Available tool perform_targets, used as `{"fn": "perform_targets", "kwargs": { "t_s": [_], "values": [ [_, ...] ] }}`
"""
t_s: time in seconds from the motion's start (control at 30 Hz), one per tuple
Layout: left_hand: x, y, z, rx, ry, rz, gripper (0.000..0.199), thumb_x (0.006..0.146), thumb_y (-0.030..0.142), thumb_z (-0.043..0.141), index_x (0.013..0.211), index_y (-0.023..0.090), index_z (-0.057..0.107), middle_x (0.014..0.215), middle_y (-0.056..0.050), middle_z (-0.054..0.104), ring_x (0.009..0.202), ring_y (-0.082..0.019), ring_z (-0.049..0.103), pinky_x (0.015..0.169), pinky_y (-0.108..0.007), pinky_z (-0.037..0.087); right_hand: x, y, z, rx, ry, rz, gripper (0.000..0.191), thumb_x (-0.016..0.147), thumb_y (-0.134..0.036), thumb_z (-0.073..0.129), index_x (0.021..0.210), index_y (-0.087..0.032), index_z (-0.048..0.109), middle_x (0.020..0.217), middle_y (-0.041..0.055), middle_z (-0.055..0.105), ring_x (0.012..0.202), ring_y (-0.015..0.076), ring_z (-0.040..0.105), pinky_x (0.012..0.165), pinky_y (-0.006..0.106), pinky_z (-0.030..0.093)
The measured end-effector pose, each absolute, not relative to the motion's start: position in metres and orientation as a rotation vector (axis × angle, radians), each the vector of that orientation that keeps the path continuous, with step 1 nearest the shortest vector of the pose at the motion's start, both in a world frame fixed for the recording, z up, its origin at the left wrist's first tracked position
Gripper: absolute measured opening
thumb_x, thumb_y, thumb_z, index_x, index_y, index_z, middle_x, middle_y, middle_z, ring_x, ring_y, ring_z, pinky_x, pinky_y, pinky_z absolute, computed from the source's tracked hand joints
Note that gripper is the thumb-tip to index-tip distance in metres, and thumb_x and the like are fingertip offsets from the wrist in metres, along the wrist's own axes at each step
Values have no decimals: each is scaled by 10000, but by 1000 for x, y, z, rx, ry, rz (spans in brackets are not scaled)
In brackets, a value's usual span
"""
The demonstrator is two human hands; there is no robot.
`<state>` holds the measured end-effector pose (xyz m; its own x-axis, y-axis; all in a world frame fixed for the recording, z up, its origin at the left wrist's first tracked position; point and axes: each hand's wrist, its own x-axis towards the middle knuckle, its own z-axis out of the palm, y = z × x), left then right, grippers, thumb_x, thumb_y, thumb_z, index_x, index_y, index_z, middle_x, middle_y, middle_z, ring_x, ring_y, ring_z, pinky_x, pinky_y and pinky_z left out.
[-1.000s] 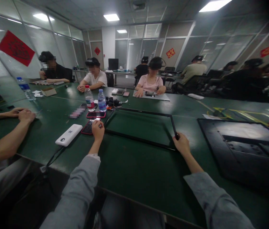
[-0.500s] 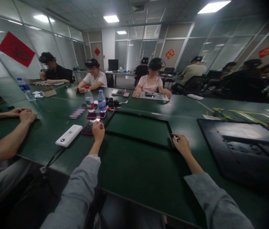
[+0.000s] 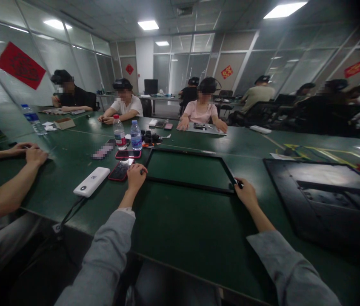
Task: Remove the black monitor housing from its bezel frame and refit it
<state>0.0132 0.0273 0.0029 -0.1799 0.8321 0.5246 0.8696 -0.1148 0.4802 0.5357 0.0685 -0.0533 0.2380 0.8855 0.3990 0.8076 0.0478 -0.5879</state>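
A thin black rectangular frame [image 3: 189, 184] lies on the green table [image 3: 180, 229] in front of me. At its left end is my left hand [image 3: 136, 175], fingers curled around a small dark piece by the frame's near left corner. My right hand [image 3: 245, 192] is closed at the frame's right side, with a small dark item between thumb and fingers. Whether these dark pieces belong to the frame I cannot make out. Just left of my left hand lies a phone with a red edge [image 3: 119, 171].
A white power bank [image 3: 91, 182] with a strap, two bottles [image 3: 119, 134] and a second phone [image 3: 128, 154] are to the left. A large dark panel [image 3: 314, 204] occupies the right. Another person's hands [image 3: 33, 154] rest at the left; several people sit beyond.
My left hand has shifted slightly right, and my right hand a little to the right too. The frame's near edge has moved slightly away from me.
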Motion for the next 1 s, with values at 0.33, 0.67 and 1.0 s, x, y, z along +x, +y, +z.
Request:
{"fn": "perform_targets", "kwargs": {
  "t_s": [0.33,0.67,1.0],
  "values": [
    [13,29,3,-1971,-1974,-1139,238,735,-12,555,711,222,589,971,-44,678,1053,-260,573,838,-382,408,537,68,-56,-1746,-1623,128,448,868,-282,456,1239,-188,687,1180,128,697,1069,303,638,934,471,498],
    [15,23,4,-1982,-1996,-1115,229,748,2,551,721,222,606,978,-48,674,1047,-257,585,829,-379,413,537,68,-57,-1709,-1623,155,432,869,-300,439,1199,-194,697,1200,116,696,1082,295,638,972,490,486],
    [18,17,4,-2062,-2116,-1051,112,857,193,628,935,255,680,1129,-63,663,1150,-280,548,949,-445,421,540,35,-13,-1680,-1490,-314,453,854,-225,412,1224,-161,666,1224,167,666,1187,294,550,1037,468,400]
  ]
}}
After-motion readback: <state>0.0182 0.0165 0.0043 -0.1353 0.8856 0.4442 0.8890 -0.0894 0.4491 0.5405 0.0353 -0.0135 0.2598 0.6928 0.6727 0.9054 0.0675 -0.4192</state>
